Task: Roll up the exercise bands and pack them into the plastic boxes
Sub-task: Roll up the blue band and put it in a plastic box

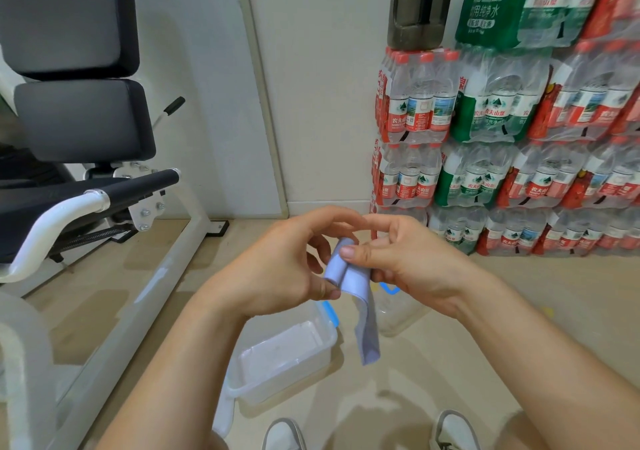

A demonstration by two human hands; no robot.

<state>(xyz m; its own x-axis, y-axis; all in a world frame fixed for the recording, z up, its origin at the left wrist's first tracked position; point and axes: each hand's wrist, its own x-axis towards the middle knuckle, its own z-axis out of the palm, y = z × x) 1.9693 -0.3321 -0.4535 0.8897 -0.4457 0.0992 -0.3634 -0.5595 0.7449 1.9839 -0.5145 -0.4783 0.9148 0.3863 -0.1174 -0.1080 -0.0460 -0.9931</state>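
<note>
A pale lavender exercise band point(356, 283) is held between both hands at mid-frame. Its upper part is wound into a small roll and a loose tail hangs down toward the floor. My left hand point(277, 266) pinches the roll from the left, and my right hand point(408, 259) presses it from the right with the thumb on top. Below the hands, a clear plastic box point(263, 385) with a blue clip stands open on the floor. A second clear box point(398, 314) lies just right of it, partly hidden by the band and my right wrist.
A white-framed exercise machine point(104, 200) with black pads fills the left side. Stacked shrink-wrapped packs of water bottles point(519, 138) line the wall at right. My two shoes point(284, 435) show at the bottom edge on the beige floor.
</note>
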